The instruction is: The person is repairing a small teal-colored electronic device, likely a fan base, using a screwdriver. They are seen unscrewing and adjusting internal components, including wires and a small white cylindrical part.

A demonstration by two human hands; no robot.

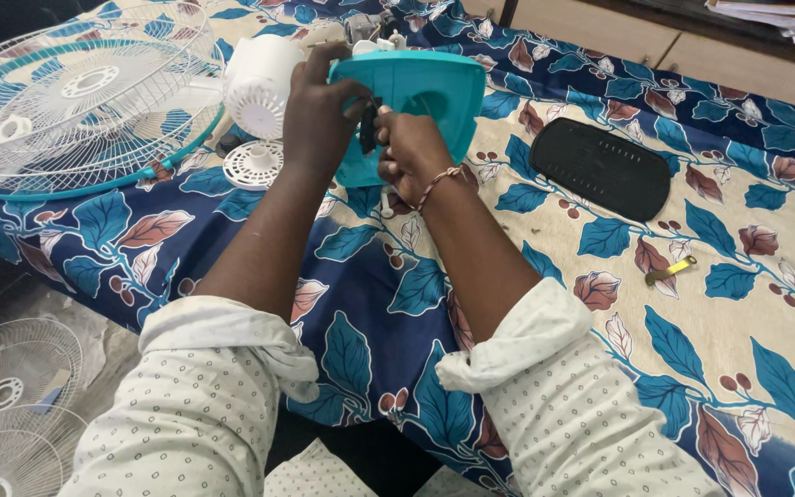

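Teal plastic fan base panel [434,92] held upright on leaf-patterned bedsheet [545,239], gripped at its left edge by left hand [322,110], fingers curled over top. Right hand [409,147] pressed against panel's lower front, closed around small dark part [369,124]. White motor housing [259,83] just behind; black oval plate [604,167] well right.

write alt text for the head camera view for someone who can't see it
Two bare hands work at a teal plastic fan base on a leaf-print cloth: the left hand grips its edge, the right hand holds a small dark part against it. A white motor housing and fan grille lie left, a black oval plate right.
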